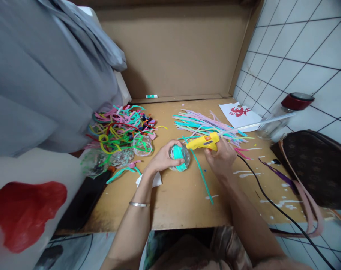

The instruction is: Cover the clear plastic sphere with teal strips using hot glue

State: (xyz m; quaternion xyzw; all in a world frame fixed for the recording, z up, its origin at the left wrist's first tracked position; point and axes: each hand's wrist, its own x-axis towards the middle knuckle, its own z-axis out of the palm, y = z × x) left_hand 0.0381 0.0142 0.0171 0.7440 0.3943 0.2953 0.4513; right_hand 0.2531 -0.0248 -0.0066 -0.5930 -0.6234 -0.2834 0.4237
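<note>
My left hand (168, 157) is wrapped round a small clear round container (187, 160) whose middle is covered with turquoise pipe cleaner (178, 155). In my right hand (222, 155) is a yellow glue gun (202, 142), a long clear glue stick (254, 123) jutting out of its back. The gun's nozzle points left, close to the container's right side; whether they touch I cannot tell. A single turquoise pipe cleaner (202, 174) lies on the table between my hands. Beyond the gun is a bundle of pink, turquoise and pale pipe cleaners (198, 122).
A tangled heap of coloured pipe cleaners (116, 127) is at left, with clear containers (94, 161) before it. At right stand a red-lidded bottle (274, 122) and a brown bag (316, 165). The black cord (260, 187) crosses the table's right side. Grey cloth (46, 75) hangs at left.
</note>
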